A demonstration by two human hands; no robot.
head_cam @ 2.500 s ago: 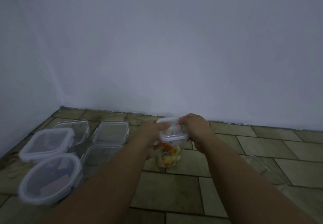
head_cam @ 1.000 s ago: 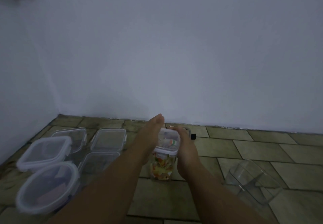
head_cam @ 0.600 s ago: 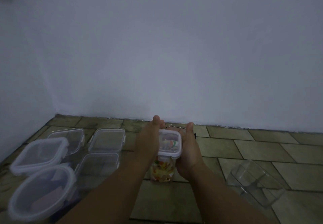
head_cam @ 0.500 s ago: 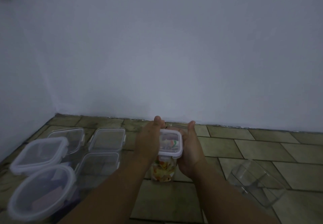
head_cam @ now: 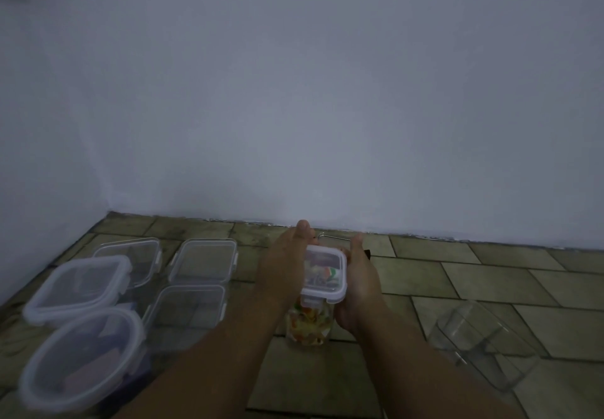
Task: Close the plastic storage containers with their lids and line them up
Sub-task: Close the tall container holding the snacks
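A tall clear container (head_cam: 308,327) with colourful contents stands on the tiled floor, topped by a white-rimmed clear lid (head_cam: 324,275). My left hand (head_cam: 283,271) presses flat against the lid's left side and my right hand (head_cam: 357,279) against its right side, fingers stretched forward. At the left sit several lidded containers: a round one (head_cam: 78,358) nearest, a square one (head_cam: 78,286) behind it, and three rectangular ones (head_cam: 202,260) beside them. An empty clear container (head_cam: 483,350) without a lid lies tilted on the floor at the right.
The white wall (head_cam: 327,108) meets the floor just beyond my hands, and a side wall closes the left corner. A thin metal rod with a dark tip (head_cam: 336,238) lies by the wall behind the tall container. Bare tiles (head_cam: 490,274) stretch to the right.
My hands went from gripping the lid's top to flat palms against its two sides. The view shifted slightly, showing more of the empty container at the right.
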